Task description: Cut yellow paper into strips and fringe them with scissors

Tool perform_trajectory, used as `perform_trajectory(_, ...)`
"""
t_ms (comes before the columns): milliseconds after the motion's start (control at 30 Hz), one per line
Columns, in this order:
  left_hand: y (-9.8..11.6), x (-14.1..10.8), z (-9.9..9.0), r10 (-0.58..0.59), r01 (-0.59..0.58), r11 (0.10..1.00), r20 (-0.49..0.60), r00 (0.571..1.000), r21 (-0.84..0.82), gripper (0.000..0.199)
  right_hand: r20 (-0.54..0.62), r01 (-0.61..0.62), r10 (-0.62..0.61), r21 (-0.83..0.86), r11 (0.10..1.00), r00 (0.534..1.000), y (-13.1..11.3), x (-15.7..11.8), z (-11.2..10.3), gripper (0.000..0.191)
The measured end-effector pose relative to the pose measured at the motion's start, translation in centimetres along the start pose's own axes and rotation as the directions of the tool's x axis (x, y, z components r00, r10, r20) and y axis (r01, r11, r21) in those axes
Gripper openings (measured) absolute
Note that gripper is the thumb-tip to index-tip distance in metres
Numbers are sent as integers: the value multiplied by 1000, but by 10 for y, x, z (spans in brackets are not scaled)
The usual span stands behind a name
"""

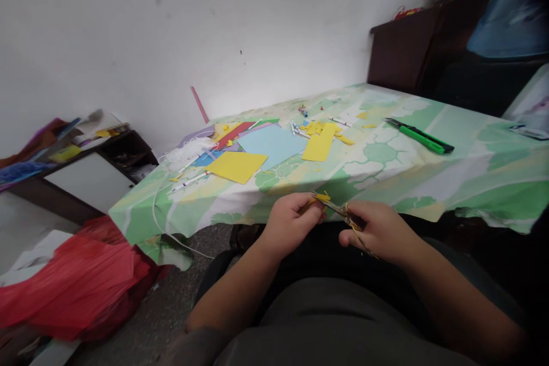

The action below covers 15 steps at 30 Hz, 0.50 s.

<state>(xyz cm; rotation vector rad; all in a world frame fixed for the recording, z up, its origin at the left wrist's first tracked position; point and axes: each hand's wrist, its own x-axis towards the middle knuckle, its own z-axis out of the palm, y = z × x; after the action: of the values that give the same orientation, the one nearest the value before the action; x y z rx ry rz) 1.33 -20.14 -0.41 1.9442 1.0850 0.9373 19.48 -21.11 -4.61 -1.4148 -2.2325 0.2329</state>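
In front of the table's near edge, my left hand [294,220] pinches a small piece of yellow paper [322,197] between thumb and fingers. My right hand [380,231] grips a pair of scissors [341,210] by the handles, and their blades point left and meet the paper at my left fingertips. How far apart the blades stand is too small to tell. Beyond my hands on the table lie a yellow paper strip [321,142], a yellow sheet [239,167] and a light blue sheet [271,143]. Small yellow scraps [315,127] are heaped behind the strip.
A green utility knife [422,136] lies on the right of the cloth-covered table [380,174]. Markers [191,182], a red sheet [231,135] and a tangle of white string [189,151] occupy its left side. A red plastic bag [86,280] rests at the lower left.
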Motion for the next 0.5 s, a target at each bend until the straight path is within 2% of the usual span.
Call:
perform_trajectory(233,3,-4,-2,-29,29,998,12,1000,-53,24,22,30,-31,53,998,999,2,-1,1,50)
perform_trajectory(500,6,-2,-3,-163,194,939,128,978,-284,16,39,-1,0,45,999,999,3,1,-3,46)
